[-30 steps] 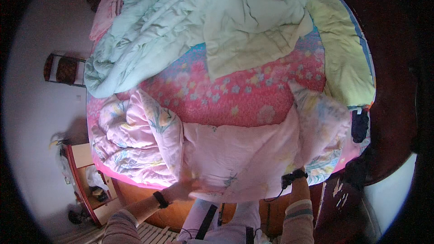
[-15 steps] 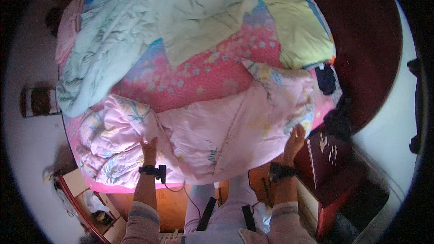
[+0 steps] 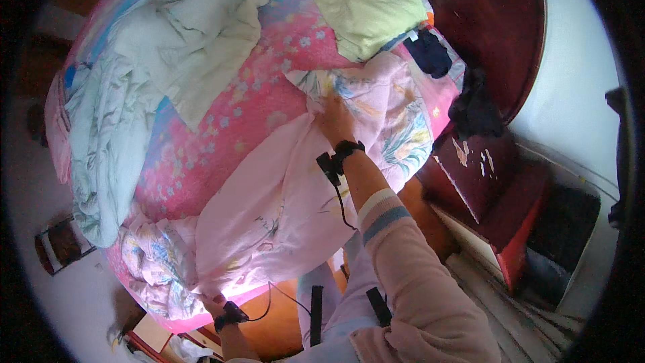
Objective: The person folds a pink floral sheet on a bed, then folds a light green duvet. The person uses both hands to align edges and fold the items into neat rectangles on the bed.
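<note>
A pink quilt (image 3: pixel 269 181) with a floral print lies loosely across the near side of the bed. At its near-left edge my left hand (image 3: pixel 213 304) is closed on the cloth, and creases run out from the grip. Farther right and forward, my right hand (image 3: pixel 336 121) grips the quilt near its far-right part; its fingertips are partly lost in the fabric. Between the two hands the cloth stretches fairly smooth, while its left end is bunched. Both wrists wear dark bands with small devices and cables.
On the pink bedding (image 3: pixel 222 121) lie a pale green blanket (image 3: pixel 114 121) to the left and a yellow-green cloth (image 3: pixel 363 13) at the far right. Dark clothing (image 3: pixel 430 54) rests by the right edge. A worn dark-red cabinet (image 3: pixel 490 168) stands right of the bed.
My right hand has moved forward and left onto the quilt's right part. My left hand has come back toward me at the near edge. The view has turned, and the quilt now slants.
</note>
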A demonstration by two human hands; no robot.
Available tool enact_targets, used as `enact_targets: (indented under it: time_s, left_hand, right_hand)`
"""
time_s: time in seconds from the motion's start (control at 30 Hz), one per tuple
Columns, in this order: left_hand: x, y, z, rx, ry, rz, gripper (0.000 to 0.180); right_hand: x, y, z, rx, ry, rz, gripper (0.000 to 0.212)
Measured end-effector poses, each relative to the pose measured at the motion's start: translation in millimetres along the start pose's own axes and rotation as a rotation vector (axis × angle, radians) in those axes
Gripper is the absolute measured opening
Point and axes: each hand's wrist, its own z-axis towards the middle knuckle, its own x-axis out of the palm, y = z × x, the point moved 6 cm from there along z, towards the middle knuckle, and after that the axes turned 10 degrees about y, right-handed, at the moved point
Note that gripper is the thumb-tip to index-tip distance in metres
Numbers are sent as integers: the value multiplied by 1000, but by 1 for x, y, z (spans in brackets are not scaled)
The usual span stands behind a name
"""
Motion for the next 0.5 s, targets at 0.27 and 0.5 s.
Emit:
enact_targets:
  time_s: [0.27,0.5]
  left_hand:
    - [-4,-10,31,7,22,-154,33]
    - [-28,-64,50,70,-15,-69,26]
  right_hand:
    - [-89,-73,-72,1,-85,1348,4]
    - [-78,-197,-266,676,-227,1472,26]
